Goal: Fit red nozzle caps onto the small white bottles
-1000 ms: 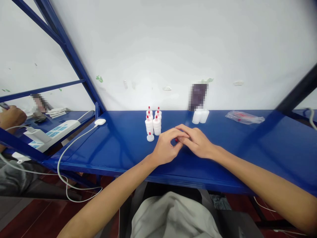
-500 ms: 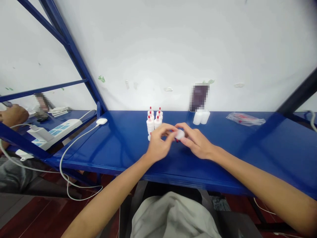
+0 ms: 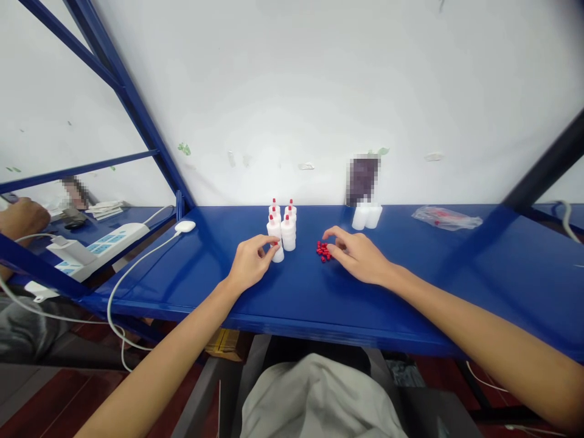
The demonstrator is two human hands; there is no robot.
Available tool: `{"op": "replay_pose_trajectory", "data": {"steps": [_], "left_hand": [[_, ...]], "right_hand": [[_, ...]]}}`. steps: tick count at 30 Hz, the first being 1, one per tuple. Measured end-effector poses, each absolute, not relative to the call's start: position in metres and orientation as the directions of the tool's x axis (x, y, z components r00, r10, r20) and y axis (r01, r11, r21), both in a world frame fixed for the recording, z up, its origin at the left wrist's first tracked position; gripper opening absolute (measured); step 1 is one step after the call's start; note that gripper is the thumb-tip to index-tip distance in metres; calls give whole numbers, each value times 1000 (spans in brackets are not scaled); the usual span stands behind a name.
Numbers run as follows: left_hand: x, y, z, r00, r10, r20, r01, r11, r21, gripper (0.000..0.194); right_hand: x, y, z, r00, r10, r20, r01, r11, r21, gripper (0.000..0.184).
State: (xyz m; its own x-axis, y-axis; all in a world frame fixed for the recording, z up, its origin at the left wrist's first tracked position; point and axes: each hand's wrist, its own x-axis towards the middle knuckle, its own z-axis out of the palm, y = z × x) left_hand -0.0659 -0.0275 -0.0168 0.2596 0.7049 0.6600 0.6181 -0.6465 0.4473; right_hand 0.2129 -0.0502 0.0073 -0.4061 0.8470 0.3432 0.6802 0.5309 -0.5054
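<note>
My left hand [image 3: 252,260] pinches the red tip of a short white nozzle cap [image 3: 278,255], which stands on the blue table at the front of the bottle group; the fingers partly cover it. Behind it, white squeeze bottles [image 3: 288,235] with red tips stand upright in two short rows. On the right, a loose pile of small red tip caps [image 3: 323,251] lies on the tabletop. My right hand [image 3: 358,255] is beside this pile, thumb and fingers apart and curved, thumb close to the caps. Nothing shows between its fingers.
White bottles without red tips [image 3: 367,216] stand near the wall, before a blurred dark phone-like object [image 3: 362,179]. Further right lies a clear plastic bag [image 3: 447,217] with red bits. At left are a cabled white device [image 3: 185,226], a power strip [image 3: 114,240] and another person's hand [image 3: 20,220].
The hands have moved apart. The white piece between them is no longer there. My left hand has gone left to the bottle group; the red cap pile has come into view beside my right hand.
</note>
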Motion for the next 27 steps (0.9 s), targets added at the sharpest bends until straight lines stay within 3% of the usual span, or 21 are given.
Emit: {"op": "replay_pose_trajectory", "data": {"steps": [4, 9, 13, 16, 18, 20, 22, 24, 27], "left_hand": [[-66, -28, -16, 263, 751, 605, 659, -598, 456, 18], [-65, -28, -16, 268, 715, 646, 691, -610, 388, 16], [-63, -36, -12, 196, 687, 700, 678, -611, 409, 21], [-58, -53, -8, 169, 644, 746, 638, -649, 415, 13], [-51, -66, -8, 253, 642, 724, 623, -681, 386, 7], [-41, -74, -9, 368, 644, 671, 612, -711, 346, 7], [-28, -73, -10, 435, 612, 660, 579, -752, 316, 16], [-14, -61, -10, 439, 545, 714, 515, -804, 297, 22], [6, -35, -5, 396, 421, 816, 414, -875, 251, 18]], "right_hand": [[214, -48, 7, -466, 840, 277, 736, 542, -406, 18], [216, -44, 1, -537, 808, 243, 762, 588, -270, 17], [218, -39, -2, -557, 799, 225, 761, 600, -247, 15], [218, -41, -1, -576, 792, 206, 751, 611, -250, 16], [214, -44, 2, -594, 777, 210, 709, 628, -321, 17], [208, -48, 4, -588, 778, 219, 609, 605, -513, 19], [202, -50, 7, -528, 828, 191, 420, 450, -788, 24], [198, -50, 9, -443, 885, 143, 141, 226, -964, 29], [199, -45, 10, -346, 931, 117, -197, 50, -979, 27]]}}
